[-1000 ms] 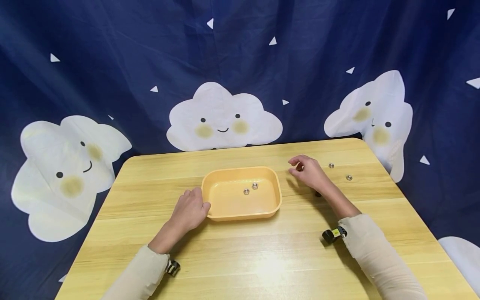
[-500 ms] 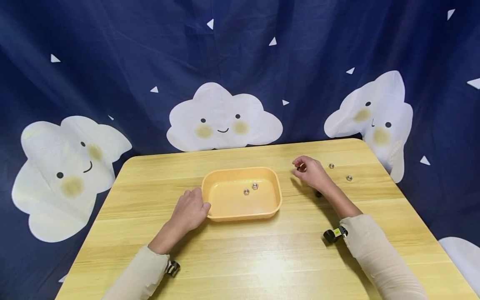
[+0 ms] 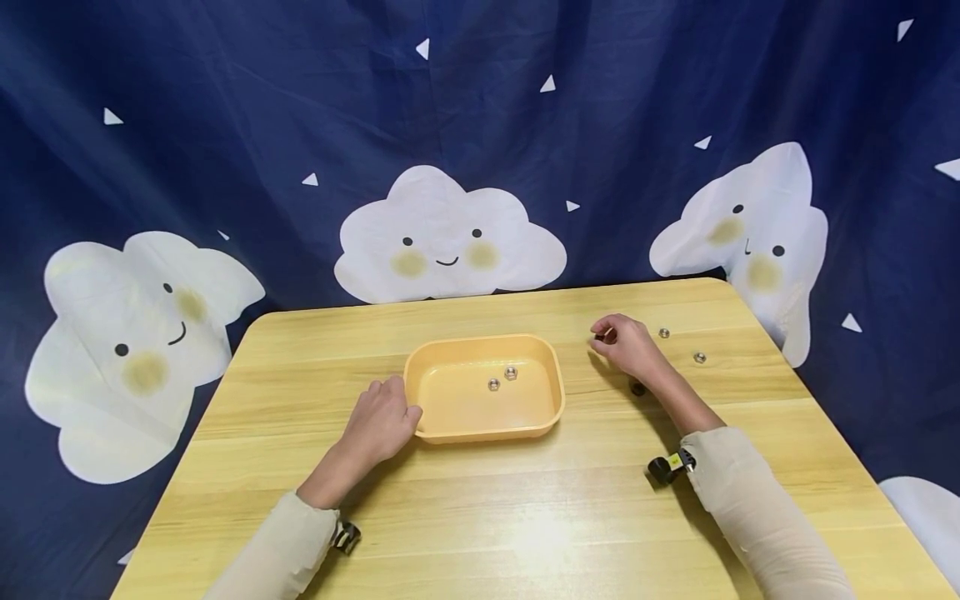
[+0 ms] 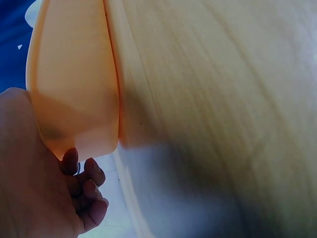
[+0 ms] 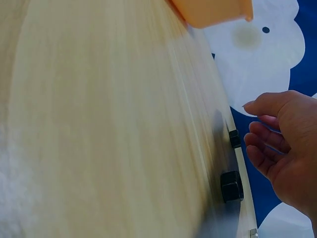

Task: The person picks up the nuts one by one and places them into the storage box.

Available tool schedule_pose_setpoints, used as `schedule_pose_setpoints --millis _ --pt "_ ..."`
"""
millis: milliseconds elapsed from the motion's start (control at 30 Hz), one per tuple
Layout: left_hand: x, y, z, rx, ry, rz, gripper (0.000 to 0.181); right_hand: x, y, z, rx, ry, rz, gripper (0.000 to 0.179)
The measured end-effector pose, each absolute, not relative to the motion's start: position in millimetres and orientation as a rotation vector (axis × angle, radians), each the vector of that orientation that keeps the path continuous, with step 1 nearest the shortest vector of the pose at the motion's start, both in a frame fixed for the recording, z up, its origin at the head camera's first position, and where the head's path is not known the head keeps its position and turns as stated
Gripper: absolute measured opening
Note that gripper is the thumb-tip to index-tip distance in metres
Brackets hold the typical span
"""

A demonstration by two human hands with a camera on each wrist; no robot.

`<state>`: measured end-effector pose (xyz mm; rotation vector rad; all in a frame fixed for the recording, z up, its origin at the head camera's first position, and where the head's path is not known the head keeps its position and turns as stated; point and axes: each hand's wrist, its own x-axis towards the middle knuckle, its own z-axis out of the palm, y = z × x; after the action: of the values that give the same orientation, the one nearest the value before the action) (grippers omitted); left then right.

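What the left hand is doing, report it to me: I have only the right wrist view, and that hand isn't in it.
Observer: The left hand grips the left end of the yellow tray.
Operator: Tell me what lies inside it.
Observer: Two silver-coloured nuts, in the half farther from that hand.
Operator: Count any of that colour outside it.
Observer: The head view shows two more nuts, to the right of the right hand.

The left hand [image 3: 379, 420] curls its fingers [image 4: 93, 171], while the right hand [image 3: 627, 347] bends its own loosely, seemingly parted.
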<state>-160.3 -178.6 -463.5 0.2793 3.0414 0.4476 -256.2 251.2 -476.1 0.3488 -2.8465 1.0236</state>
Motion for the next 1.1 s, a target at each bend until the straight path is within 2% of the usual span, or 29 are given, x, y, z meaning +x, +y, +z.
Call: schedule_pose_setpoints --millis 1100 --pt "-160.5 -177.4 -463.0 0.264 3.041 0.459 0.019 -262.7 257.9 -486.0 0.299 -2.880 1.027 0.029"
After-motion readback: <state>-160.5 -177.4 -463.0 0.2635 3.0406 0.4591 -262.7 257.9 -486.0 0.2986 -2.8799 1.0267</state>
